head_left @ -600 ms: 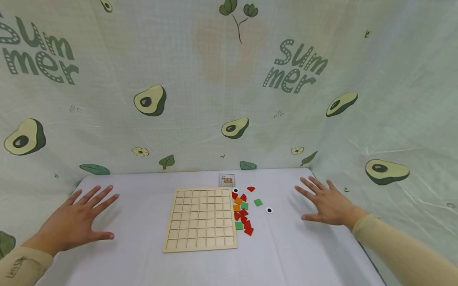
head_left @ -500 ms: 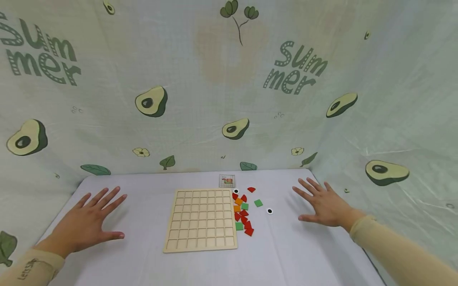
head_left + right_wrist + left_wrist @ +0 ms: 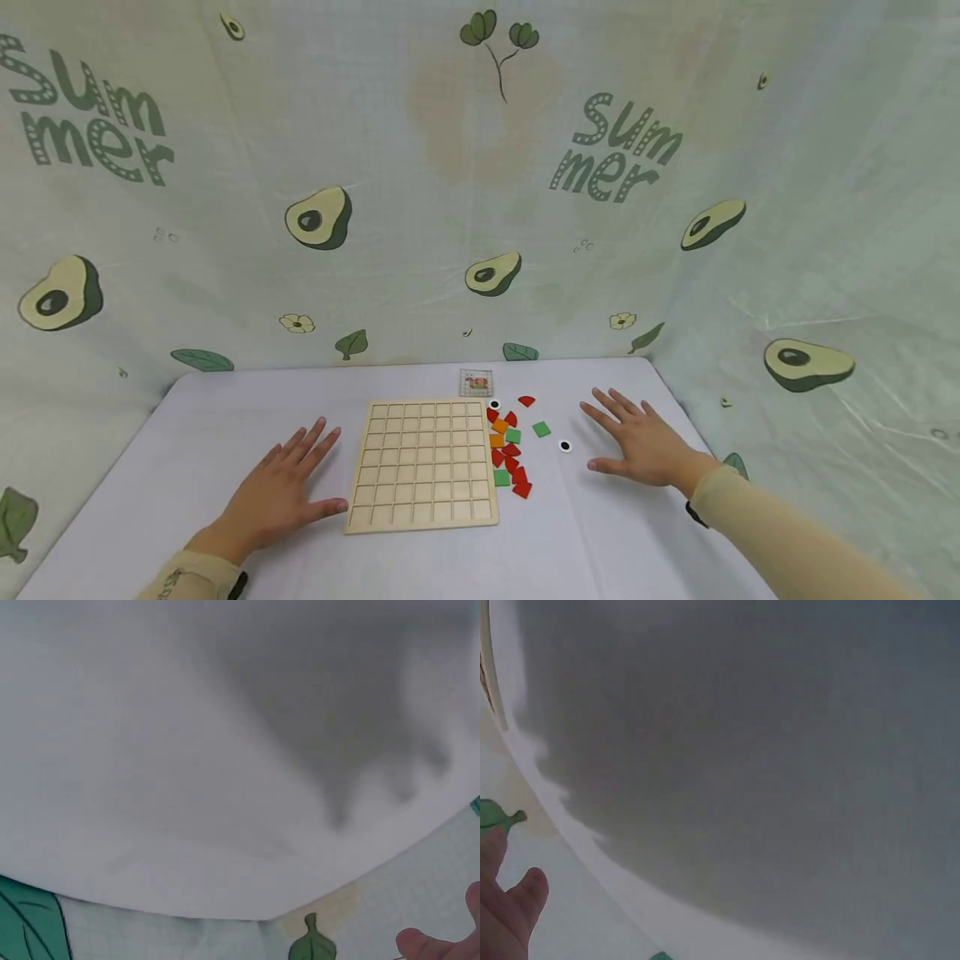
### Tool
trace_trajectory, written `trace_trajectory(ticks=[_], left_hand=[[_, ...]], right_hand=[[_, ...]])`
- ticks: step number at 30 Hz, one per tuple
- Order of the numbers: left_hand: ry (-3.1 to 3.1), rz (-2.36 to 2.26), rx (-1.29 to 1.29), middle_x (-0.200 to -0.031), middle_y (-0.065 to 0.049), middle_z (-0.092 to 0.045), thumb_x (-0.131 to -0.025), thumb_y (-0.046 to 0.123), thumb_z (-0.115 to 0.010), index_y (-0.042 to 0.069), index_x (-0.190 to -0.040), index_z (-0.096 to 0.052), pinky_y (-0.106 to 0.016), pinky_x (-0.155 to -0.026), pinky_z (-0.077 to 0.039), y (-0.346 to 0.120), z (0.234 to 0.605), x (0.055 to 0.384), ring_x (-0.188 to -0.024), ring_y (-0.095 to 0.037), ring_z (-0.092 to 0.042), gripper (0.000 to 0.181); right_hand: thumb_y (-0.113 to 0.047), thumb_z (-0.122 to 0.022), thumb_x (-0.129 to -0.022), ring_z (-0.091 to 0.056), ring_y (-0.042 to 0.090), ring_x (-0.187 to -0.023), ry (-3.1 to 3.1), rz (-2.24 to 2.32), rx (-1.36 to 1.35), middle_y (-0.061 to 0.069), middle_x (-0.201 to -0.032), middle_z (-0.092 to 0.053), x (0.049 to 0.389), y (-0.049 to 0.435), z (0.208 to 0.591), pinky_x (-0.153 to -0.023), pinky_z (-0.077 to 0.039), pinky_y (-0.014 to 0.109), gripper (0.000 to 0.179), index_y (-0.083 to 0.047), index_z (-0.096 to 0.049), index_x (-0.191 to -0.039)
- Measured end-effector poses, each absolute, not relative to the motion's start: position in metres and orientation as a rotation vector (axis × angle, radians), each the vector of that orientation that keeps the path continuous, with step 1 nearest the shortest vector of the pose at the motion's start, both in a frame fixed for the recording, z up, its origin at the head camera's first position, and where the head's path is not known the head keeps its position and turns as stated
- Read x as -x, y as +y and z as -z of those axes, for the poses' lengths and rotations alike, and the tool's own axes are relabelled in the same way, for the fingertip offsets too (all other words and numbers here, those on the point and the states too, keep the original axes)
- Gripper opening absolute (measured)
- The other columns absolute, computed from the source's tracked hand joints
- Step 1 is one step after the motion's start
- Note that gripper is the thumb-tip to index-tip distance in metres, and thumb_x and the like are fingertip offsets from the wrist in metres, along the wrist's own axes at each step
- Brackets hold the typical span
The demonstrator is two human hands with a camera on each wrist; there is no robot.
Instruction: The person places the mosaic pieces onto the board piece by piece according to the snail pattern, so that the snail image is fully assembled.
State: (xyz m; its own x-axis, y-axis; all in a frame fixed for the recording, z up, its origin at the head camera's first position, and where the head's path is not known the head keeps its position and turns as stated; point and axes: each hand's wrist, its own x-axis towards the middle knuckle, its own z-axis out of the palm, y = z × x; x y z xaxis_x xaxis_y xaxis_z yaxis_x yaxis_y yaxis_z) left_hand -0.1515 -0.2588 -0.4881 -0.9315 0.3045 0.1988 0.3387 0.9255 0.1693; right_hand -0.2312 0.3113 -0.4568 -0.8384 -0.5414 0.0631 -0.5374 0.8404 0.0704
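Note:
In the head view a pale wooden grid board (image 3: 423, 464) lies on the white table, its squares bare. My left hand (image 3: 273, 500) hovers left of it, fingers spread and thumb tip close to the board's left edge; whether they touch I cannot tell. Right of the loose pieces, my right hand (image 3: 637, 443) is held over the table with spread fingers, holding nothing. Along the board's right side lie several red wedge pieces (image 3: 522, 490), green squares (image 3: 501, 477), orange squares (image 3: 497, 441) and two white discs with black centres, one disc (image 3: 565, 446) nearest the right hand.
A small transparent-looking card (image 3: 476, 382) with a grid and a coloured picture lies behind the board. A fabric backdrop (image 3: 405, 308) printed with avocados rises along the table's back and sides. Both wrist views mostly show white tabletop (image 3: 780, 787) with hand shadows.
My left hand has moved right, up to the board's left edge. My right hand has shifted left, toward the loose pieces. The board and pieces stay in place.

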Motion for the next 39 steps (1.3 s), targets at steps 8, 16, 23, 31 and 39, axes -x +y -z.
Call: trace_trajectory(ticks=[8, 16, 23, 31, 39], left_hand=[[-2.922, 0.43, 0.513, -0.161, -0.013, -0.029, -0.078, 0.076, -0.063, 0.013, -0.155, -0.038, -0.064, -0.109, -0.03, -0.237, 0.501, 0.151, -0.139, -0.044, -0.035, 0.102], [-3.097, 0.465, 0.523, -0.161, -0.011, -0.03, -0.078, 0.079, -0.058, 0.011, -0.154, -0.038, -0.066, -0.105, -0.035, -0.228, 0.493, 0.147, -0.138, -0.043, -0.039, 0.104], [-3.127, 0.395, 0.553, -0.159, -0.009, -0.035, -0.076, 0.082, -0.056, 0.011, -0.153, -0.041, -0.066, -0.104, -0.037, -0.227, 0.492, 0.149, -0.135, -0.045, -0.041, 0.106], [-3.139, 0.351, 0.625, -0.156, -0.007, -0.039, -0.071, 0.085, -0.058, 0.011, -0.151, -0.045, -0.068, -0.104, -0.035, -0.226, 0.492, 0.153, -0.132, -0.049, -0.043, 0.11], [-3.148, 0.328, 0.683, -0.153, -0.007, -0.044, -0.071, 0.081, -0.063, 0.009, -0.147, -0.05, -0.066, -0.104, -0.035, -0.227, 0.493, 0.159, -0.131, -0.049, -0.044, 0.106]], right_hand=[[-0.072, -0.06, -0.084, -0.024, 0.036, -0.146, -2.953, -0.012, -0.854, 0.007, -0.163, -0.024, 0.234, 0.302, 0.475, -0.106, -0.029, 0.071, 0.092, -0.026, -0.031, -0.158], [-0.063, -0.063, -0.089, -0.037, 0.035, -0.14, -3.036, -0.199, -0.821, 0.007, -0.158, -0.036, 0.232, 0.286, 0.477, -0.11, -0.033, 0.061, 0.083, -0.023, -0.036, -0.156], [-0.056, -0.067, -0.09, -0.046, 0.029, -0.134, -3.131, -0.286, -0.733, 0.003, -0.15, -0.046, 0.231, 0.275, 0.484, -0.103, -0.045, 0.053, 0.074, -0.028, -0.04, -0.154], [-0.039, -0.072, -0.092, -0.052, 0.025, -0.127, -3.129, -0.253, -0.721, 0.002, -0.14, -0.054, 0.233, 0.272, 0.491, -0.1, -0.049, 0.048, 0.066, -0.026, -0.045, -0.15], [-0.029, -0.076, -0.09, -0.057, 0.021, -0.119, -3.045, -0.204, -0.812, 0.0, -0.13, -0.061, 0.234, 0.268, 0.49, -0.096, -0.052, 0.042, 0.053, -0.023, -0.058, -0.14]])
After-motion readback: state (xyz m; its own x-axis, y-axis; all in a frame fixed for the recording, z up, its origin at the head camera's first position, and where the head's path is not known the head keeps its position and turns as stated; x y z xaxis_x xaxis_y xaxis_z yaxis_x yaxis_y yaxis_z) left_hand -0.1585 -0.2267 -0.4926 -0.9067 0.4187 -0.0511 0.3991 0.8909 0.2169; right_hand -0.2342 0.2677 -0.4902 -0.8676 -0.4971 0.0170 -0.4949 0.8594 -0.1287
